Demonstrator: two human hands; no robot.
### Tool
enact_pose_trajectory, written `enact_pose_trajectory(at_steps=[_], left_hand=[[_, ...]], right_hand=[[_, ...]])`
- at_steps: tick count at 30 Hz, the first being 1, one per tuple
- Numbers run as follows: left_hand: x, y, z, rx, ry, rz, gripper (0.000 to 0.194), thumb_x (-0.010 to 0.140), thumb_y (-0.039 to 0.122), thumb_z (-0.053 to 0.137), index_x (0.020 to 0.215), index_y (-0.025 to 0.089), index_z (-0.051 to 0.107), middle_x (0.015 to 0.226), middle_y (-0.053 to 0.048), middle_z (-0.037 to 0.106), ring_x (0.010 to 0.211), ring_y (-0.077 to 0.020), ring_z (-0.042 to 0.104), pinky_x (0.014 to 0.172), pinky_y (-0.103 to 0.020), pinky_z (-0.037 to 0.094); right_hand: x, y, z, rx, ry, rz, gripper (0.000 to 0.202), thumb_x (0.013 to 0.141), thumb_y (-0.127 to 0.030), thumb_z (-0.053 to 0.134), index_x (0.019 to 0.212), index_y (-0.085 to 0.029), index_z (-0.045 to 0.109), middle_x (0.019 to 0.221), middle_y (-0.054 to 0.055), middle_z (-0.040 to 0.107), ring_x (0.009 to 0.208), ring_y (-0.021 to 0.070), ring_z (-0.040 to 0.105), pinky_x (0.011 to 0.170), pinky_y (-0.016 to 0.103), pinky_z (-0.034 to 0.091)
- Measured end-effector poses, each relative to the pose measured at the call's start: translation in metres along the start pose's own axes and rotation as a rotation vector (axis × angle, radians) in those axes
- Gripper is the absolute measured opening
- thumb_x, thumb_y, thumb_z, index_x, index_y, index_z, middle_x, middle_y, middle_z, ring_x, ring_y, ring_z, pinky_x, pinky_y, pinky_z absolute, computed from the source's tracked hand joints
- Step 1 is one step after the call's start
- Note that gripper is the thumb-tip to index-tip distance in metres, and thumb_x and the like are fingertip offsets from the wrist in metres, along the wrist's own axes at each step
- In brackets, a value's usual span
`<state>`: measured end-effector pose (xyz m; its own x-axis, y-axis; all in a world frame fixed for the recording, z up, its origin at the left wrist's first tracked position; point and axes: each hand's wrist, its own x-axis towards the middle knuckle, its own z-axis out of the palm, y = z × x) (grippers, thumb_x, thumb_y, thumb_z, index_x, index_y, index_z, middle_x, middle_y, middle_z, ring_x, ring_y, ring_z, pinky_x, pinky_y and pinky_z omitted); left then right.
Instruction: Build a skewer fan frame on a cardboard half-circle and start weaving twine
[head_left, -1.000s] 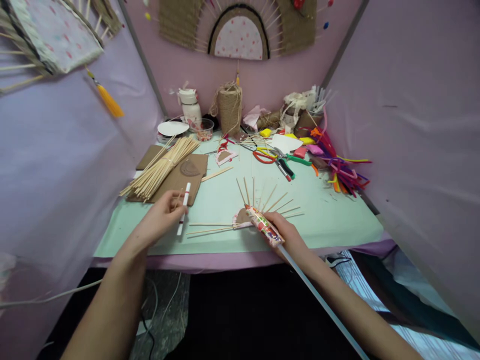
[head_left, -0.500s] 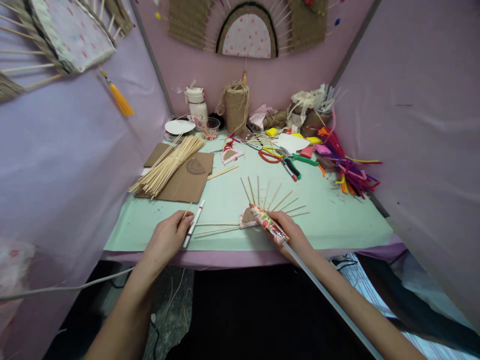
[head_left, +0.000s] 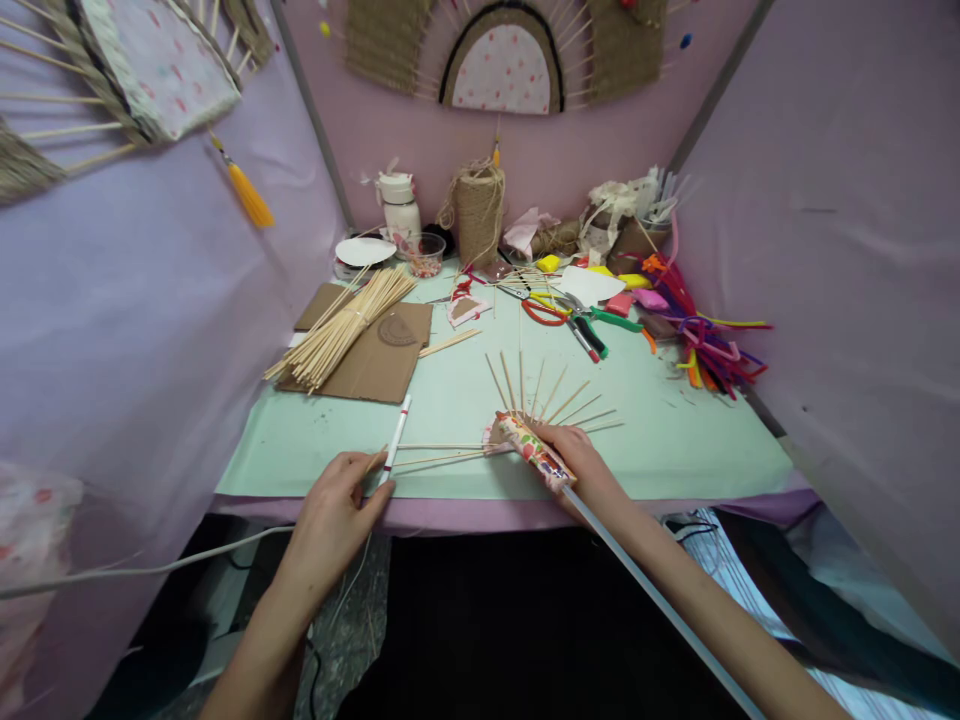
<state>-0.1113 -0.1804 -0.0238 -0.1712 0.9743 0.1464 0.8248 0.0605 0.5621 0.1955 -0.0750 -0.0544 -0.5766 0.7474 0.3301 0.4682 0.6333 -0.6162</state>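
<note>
My left hand (head_left: 341, 510) is at the table's front left, thumb and fingers closed round a thin wooden stick (head_left: 377, 459) that mostly hides in the grip. Its fingertips also touch the lower part of a white marker (head_left: 396, 438). My right hand (head_left: 574, 455) is wrapped round a hot glue gun (head_left: 534, 450) in flower-patterned covering. From its back end a long translucent glue stick (head_left: 652, 590) runs toward me. Partly under the gun's nozzle lies a small cardboard half-round (head_left: 494, 434) with a pinkish edge. Thin sticks (head_left: 556, 392) fan out from it, two reaching left toward the marker.
A bundle of wooden sticks (head_left: 352, 325) rests on cardboard (head_left: 394, 370) at left. Scissors (head_left: 544, 313), green-handled pliers (head_left: 615, 320) and pipe cleaners (head_left: 712, 345) lie right of centre. A twine spool (head_left: 480, 215) and white bottle (head_left: 400, 210) stand behind. A cable (head_left: 150, 573) crosses at left.
My left hand has shifted right, its thumb now by the marker's lower end, and the marker has turned slightly. The right hand and glue gun stay almost still. The whole view has shifted a little.
</note>
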Motion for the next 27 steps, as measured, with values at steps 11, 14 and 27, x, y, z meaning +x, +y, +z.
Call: enact_pose_trajectory(at_steps=[11, 14, 27], left_hand=[[-0.007, 0.003, 0.011, 0.112, 0.124, -0.03, 0.03, 0.087, 0.035, 0.051, 0.102, 0.018, 0.07, 0.078, -0.004, 0.065, 0.069, -0.0192, 0.06, 0.071, -0.031, 0.049], [-0.011, 0.008, 0.014, 0.112, 0.119, -0.024, 0.029, 0.087, 0.033, 0.05, 0.101, 0.018, 0.071, 0.08, -0.004, 0.068, 0.073, -0.02, 0.063, 0.074, -0.031, 0.049], [-0.008, 0.02, 0.035, -0.128, 0.162, -0.221, 0.035, 0.084, 0.046, 0.057, 0.109, 0.022, 0.049, 0.078, 0.001, 0.069, 0.059, -0.0164, 0.061, 0.061, -0.029, 0.048]], right_hand=[[0.003, -0.013, -0.004, 0.012, -0.009, 0.024, 0.043, 0.09, -0.038, 0.05, 0.13, -0.022, 0.057, 0.121, 0.011, 0.067, 0.103, 0.0265, 0.062, 0.09, 0.038, 0.045], [0.004, -0.014, -0.004, 0.015, -0.01, 0.037, 0.042, 0.09, -0.039, 0.051, 0.128, -0.023, 0.058, 0.119, 0.01, 0.068, 0.102, 0.0265, 0.063, 0.09, 0.039, 0.046], [0.004, -0.014, 0.0, -0.013, 0.009, 0.061, 0.041, 0.091, -0.04, 0.05, 0.127, -0.023, 0.057, 0.116, 0.011, 0.068, 0.102, 0.0261, 0.062, 0.09, 0.039, 0.046]])
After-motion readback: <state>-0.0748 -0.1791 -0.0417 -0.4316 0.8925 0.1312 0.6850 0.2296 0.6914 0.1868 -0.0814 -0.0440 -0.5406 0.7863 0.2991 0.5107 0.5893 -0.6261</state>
